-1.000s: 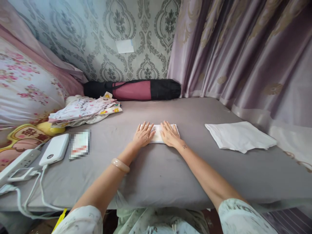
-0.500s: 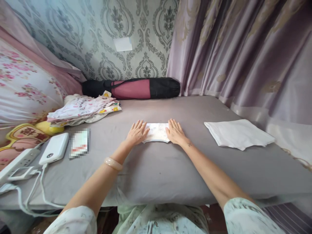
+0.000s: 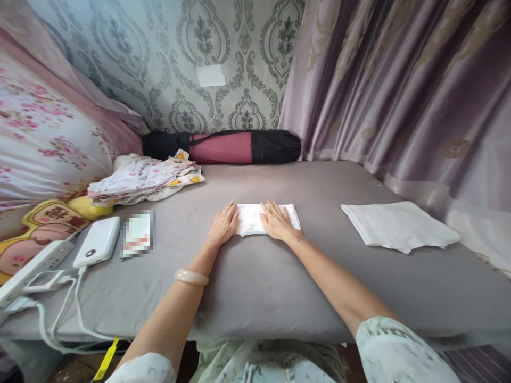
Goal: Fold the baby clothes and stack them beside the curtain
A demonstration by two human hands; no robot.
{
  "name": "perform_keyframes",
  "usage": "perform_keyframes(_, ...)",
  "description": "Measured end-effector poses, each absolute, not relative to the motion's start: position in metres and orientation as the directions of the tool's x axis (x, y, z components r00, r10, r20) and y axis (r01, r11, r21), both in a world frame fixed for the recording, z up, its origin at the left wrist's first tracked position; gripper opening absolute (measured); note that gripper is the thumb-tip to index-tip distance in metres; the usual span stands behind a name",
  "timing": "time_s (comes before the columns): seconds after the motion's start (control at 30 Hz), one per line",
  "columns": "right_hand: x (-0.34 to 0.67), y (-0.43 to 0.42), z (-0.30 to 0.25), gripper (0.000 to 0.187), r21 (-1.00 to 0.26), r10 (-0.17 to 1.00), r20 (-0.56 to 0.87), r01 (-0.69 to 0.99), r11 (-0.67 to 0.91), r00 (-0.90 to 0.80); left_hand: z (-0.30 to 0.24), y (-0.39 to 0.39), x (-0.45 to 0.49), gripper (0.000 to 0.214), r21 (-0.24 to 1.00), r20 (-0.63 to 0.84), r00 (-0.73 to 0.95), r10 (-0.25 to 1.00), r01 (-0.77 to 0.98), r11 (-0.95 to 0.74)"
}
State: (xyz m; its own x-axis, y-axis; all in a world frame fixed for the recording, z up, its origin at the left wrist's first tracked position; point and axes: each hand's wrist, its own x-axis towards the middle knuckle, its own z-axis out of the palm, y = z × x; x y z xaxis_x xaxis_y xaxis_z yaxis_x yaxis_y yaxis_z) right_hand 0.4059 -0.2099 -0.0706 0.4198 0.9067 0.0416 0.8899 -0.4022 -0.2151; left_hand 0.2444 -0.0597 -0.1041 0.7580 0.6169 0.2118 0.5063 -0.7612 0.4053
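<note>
A small folded white cloth with a faint print (image 3: 251, 218) lies on the grey bed sheet (image 3: 255, 276) in front of me. My left hand (image 3: 223, 223) rests flat at the cloth's left end, fingers stretched out and close together. My right hand (image 3: 275, 220) lies flat on top of the cloth, nearer its middle, fingers spread. A pale bangle (image 3: 191, 276) sits on my left wrist.
A larger folded white cloth (image 3: 399, 225) lies to the right. A pile of printed garments (image 3: 146, 177) sits back left, before a black and maroon roll bag (image 3: 223, 147). A power bank (image 3: 97, 249), a blurred card (image 3: 138, 234), a power strip (image 3: 27, 265) and cables are at left. Curtains hang on the right.
My hands first slid apart to the cloth's two ends. Since then my right hand has moved back left onto the cloth's middle, while my left hand stays at the left end.
</note>
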Motion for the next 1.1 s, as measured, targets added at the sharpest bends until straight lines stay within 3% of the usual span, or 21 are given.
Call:
perform_keyframes(0.27,0.398,-0.198,-0.077,0.055,-0.206,0.897,0.02,0.88,-0.428,0.441,-0.104,-0.054,0.242,0.05,0.625,0.301,0.622,0.722,0.444,-0.643)
perform_keyframes(0.4,0.389,-0.185,-0.077,0.055,-0.194,0.907,0.101,0.903,-0.384,0.408,-0.1,-0.055,0.24,0.049,0.703,0.283,0.587,0.758,0.411,-0.581)
perform_keyframes(0.7,0.375,-0.173,-0.077,0.053,-0.175,0.911,0.112,0.91,-0.375,0.396,-0.094,-0.057,0.24,0.049,0.712,0.253,0.58,0.775,0.431,-0.555)
perform_keyframes(0.9,0.347,-0.15,-0.081,0.055,-0.199,0.925,0.196,0.936,-0.289,0.327,-0.097,-0.056,0.24,0.049,0.679,0.267,0.584,0.767,0.45,-0.579)
perform_keyframes(1.1,0.342,-0.146,-0.085,0.056,-0.207,0.927,0.161,0.93,-0.303,0.338,-0.097,-0.057,0.24,0.05,0.73,0.245,0.581,0.776,0.416,-0.542)
